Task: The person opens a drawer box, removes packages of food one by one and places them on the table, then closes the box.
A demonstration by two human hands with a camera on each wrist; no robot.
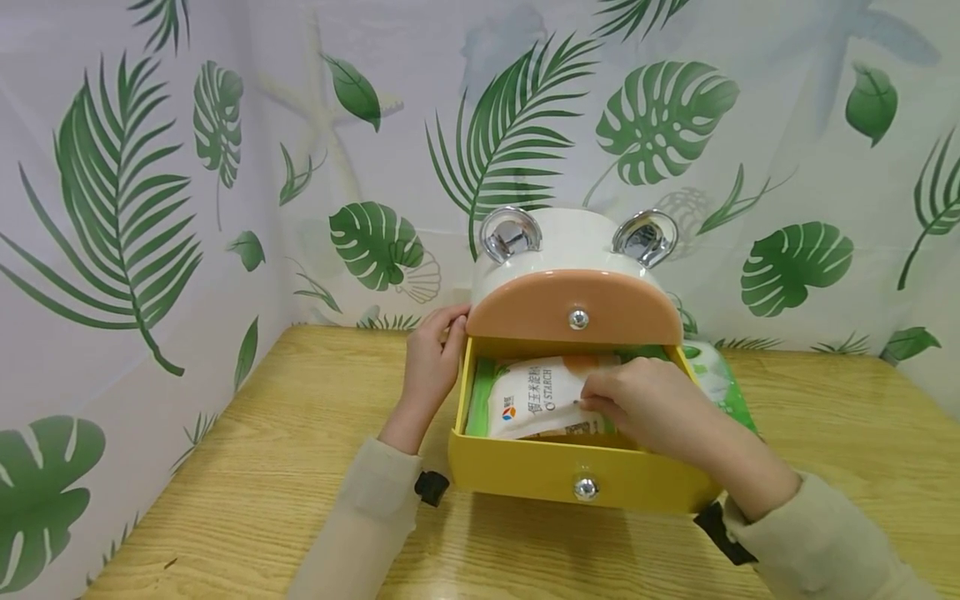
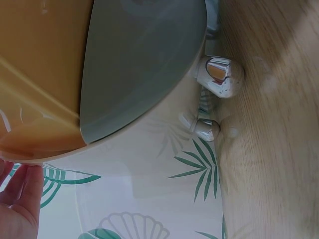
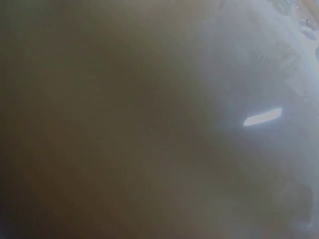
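A small cabinet (image 1: 577, 287) with a white top, an orange upper front and silver ears stands on the table, its yellow drawer (image 1: 517, 471) pulled out. Inside the drawer lies a white and green bag of corn starch (image 1: 525, 392). My right hand (image 1: 660, 408) reaches over the drawer's front and pinches the bag near its right end; the fingertips are partly hidden. With extended fingers, my left hand (image 1: 432, 358) rests against the cabinet's left side, as the left wrist view shows of the hand (image 2: 22, 199) too. The right wrist view is a blurred close surface.
A green and white package (image 1: 720, 383) lies on the wooden table (image 1: 315, 467) to the right of the cabinet, partly hidden by it. Leaf-patterned sheeting (image 1: 390, 167) stands behind and along the left. A silver knob (image 1: 586, 488) sticks out of the drawer front.
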